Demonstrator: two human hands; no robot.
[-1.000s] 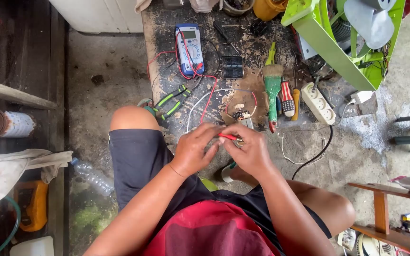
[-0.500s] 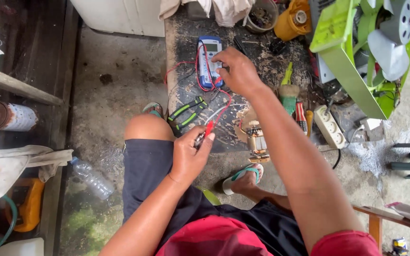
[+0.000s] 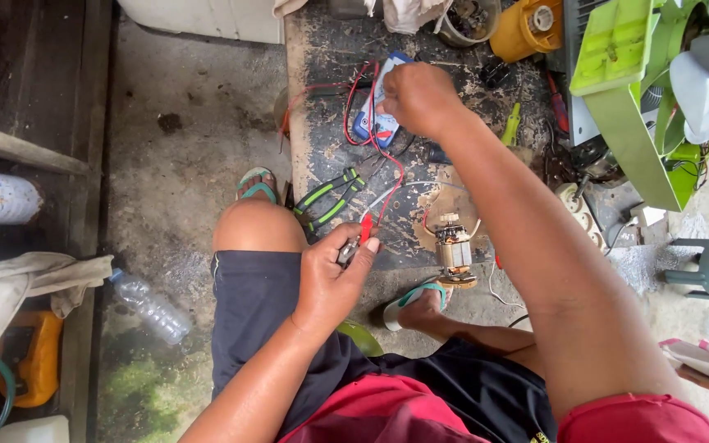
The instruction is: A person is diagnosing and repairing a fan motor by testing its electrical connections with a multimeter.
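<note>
While the left hand (image 3: 330,279) pinches a red test probe (image 3: 364,228) between thumb and closed fingers just off the near edge of the dark work board (image 3: 322,74), the right hand (image 3: 418,97) reaches to the far part of that board and closes its fingers on a blue multimeter (image 3: 379,123). Red leads (image 3: 387,168) run from the meter toward the probe, with green-handled pliers (image 3: 327,199) and a small motor armature (image 3: 454,250) lying near the board's near edge.
</note>
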